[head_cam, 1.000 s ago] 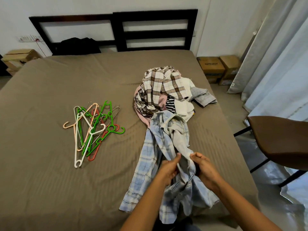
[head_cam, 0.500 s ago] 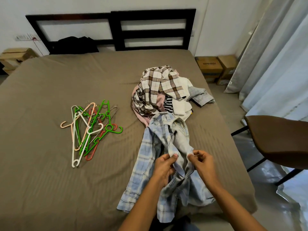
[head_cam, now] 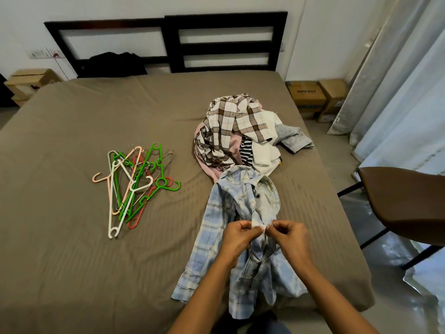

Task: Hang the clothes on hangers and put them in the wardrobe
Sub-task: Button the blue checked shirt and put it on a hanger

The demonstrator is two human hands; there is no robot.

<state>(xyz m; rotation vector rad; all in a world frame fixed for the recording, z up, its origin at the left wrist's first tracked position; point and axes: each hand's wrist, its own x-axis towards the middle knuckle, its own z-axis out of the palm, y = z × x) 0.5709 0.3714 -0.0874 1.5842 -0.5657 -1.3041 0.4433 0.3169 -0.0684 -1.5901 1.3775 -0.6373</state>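
Brown sheeting covered the bed [head_cam: 72,261], which ran back to a dark slatted headboard [head_cam: 172,44] against a white wall. At the far left a cardboard box [head_cam: 31,79] stood beside the bed, and a black garment [head_cam: 113,63] lay bunched at the foot of the headboard. On the left half of the sheet lay the hangers [head_cam: 134,184], a loose tangle of green, white, peach and red plastic with a wire one among them. Well apart from them, right of centre, sat the heap of clothes [head_cam: 236,131], a brown checked piece on top. The blue plaid shirt [head_cam: 216,225] trailed from the heap's near side toward the bed's near edge, crumpled, one cuff spread flat to the left. The left hand [head_cam: 238,239] pinched a fold of the shirt's front between thumb and curled fingers. The right hand [head_cam: 290,237], just beside it, pinched the same bunched edge in like manner. Further right, two stacked boxes [head_cam: 305,97] stood on the floor, then a brown chair [head_cam: 404,201] and pale curtains [head_cam: 409,80].
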